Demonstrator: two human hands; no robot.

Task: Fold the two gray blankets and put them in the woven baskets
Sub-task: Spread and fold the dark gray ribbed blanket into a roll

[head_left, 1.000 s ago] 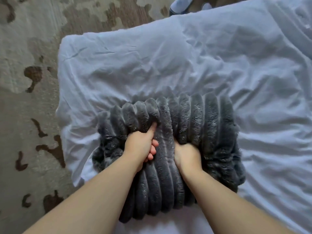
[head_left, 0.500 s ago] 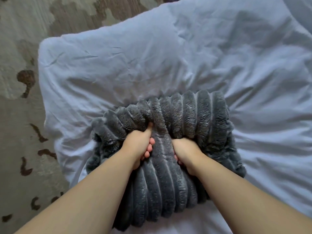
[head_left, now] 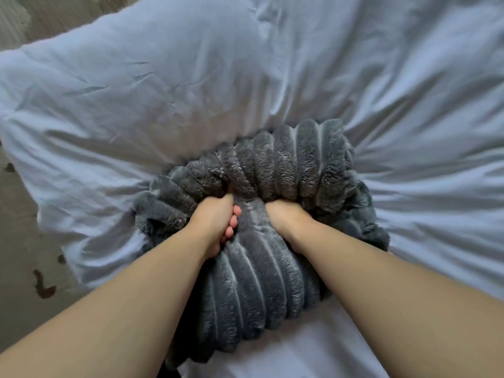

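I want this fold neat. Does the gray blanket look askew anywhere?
Yes. The gray blanket is bunched, not flat: the left hand and right hand grip its middle, and its ribs fan out crookedly on the white bedding.

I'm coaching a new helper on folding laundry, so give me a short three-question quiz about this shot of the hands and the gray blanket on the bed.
1. True or false: the gray blanket lies spread out flat across the white bedding.
2. Look at the left hand and the right hand. Which grips the blanket? A) left only B) both C) neither
3. Fill in: beyond the bedding's left edge, the floor shows a patterned ___.

Key: 1 false, it is bunched into a thick bundle. 2 B. 3 carpet.
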